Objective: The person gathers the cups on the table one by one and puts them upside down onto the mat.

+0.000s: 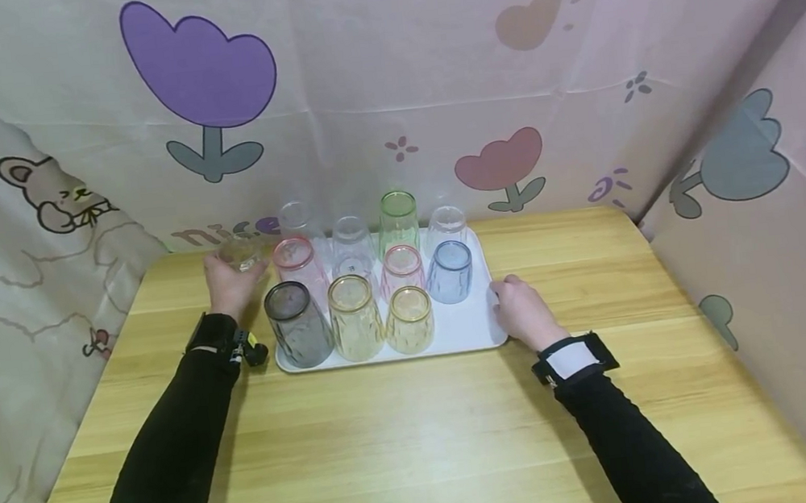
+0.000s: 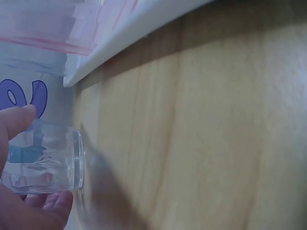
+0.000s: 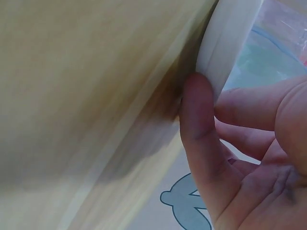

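A white tray (image 1: 465, 328) sits on the wooden table and carries several upside-down plastic cups: grey (image 1: 297, 323), amber (image 1: 354, 316), yellow (image 1: 409, 319), blue (image 1: 449, 270), pink (image 1: 300, 263), green (image 1: 397, 219) and clear ones. My left hand (image 1: 231, 282) holds a clear cup (image 1: 240, 252) just left of the tray; in the left wrist view the clear cup (image 2: 45, 160) sits between thumb and fingers beside the tray's edge (image 2: 129, 36). My right hand (image 1: 521, 310) rests against the tray's right rim, its fingers (image 3: 199, 124) touching the tray's edge (image 3: 228, 43).
The wooden table (image 1: 421, 436) is walled on three sides by a pink cloth with flower and bear prints (image 1: 372, 84). The table's right edge (image 1: 700, 312) runs close to the cloth. Bare wood lies between me and the tray.
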Tool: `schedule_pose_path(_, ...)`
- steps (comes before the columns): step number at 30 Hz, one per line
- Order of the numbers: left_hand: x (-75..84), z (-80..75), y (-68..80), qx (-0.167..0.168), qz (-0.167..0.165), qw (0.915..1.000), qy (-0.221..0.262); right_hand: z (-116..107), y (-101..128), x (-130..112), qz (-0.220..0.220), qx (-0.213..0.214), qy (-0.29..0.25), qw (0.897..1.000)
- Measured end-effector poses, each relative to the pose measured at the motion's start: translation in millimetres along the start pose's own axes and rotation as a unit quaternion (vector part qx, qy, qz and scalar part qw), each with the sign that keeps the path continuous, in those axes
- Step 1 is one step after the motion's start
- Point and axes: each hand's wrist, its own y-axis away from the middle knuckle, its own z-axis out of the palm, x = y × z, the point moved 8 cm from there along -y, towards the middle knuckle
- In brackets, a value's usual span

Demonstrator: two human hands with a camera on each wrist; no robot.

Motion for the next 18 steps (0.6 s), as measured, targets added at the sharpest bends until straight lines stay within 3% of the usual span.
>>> schedule_pose_path(8, 1.7, -12.2, 9.3, 0.012, -0.012, 0.9998, -0.002, -0.1, -0.1, -0.2, -0.012, 0.013, -0.007, 1.0)
schedule_pose_path(18, 10.9, -22.5, 26.5, 0.034, -0.016, 0.9983, 0.046, -1.3, 0.9, 2.2, -0.004, 0.011, -0.019, 1.0)
